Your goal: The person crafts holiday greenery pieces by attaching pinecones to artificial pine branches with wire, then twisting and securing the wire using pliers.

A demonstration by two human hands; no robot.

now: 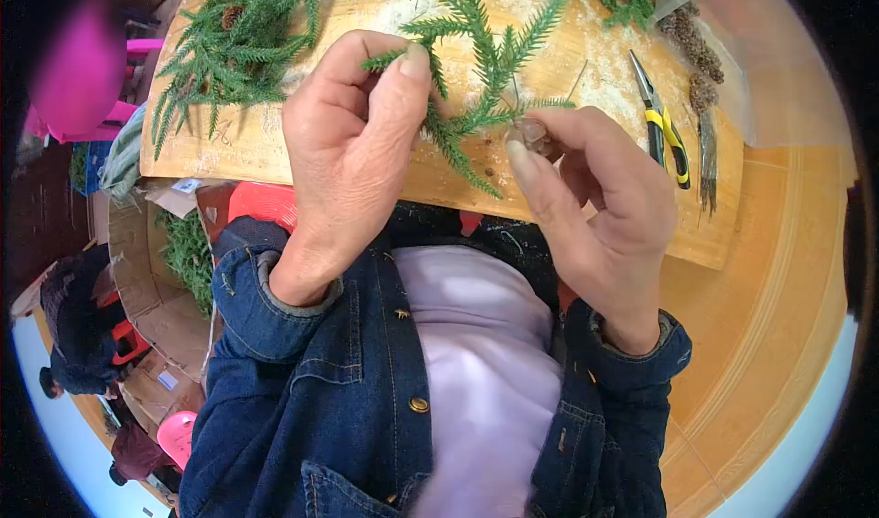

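Green sprig point(495, 77) between foliage point(233, 56) and pliers point(654, 120)

Upper limbs from above, per head view. L arm point(252, 339) & R arm point(632, 381) reach fwd, roughly parallel, sleeved to the wrists. L wrist point(307, 262): bare, approx. in line w/ the hand. L grip point(352, 147): back uppermost, L thumb point(400, 88) pressed twd the bent L index point(357, 51) in a tight pinch. R wrist point(632, 321): bare. R grip point(615, 202): slightly nearer the body than L, R thumb point(548, 188) & arched R index point(583, 132) angled inward, tips close tog., contact unclear; remainder curled, partly hidden. Hands well apart.
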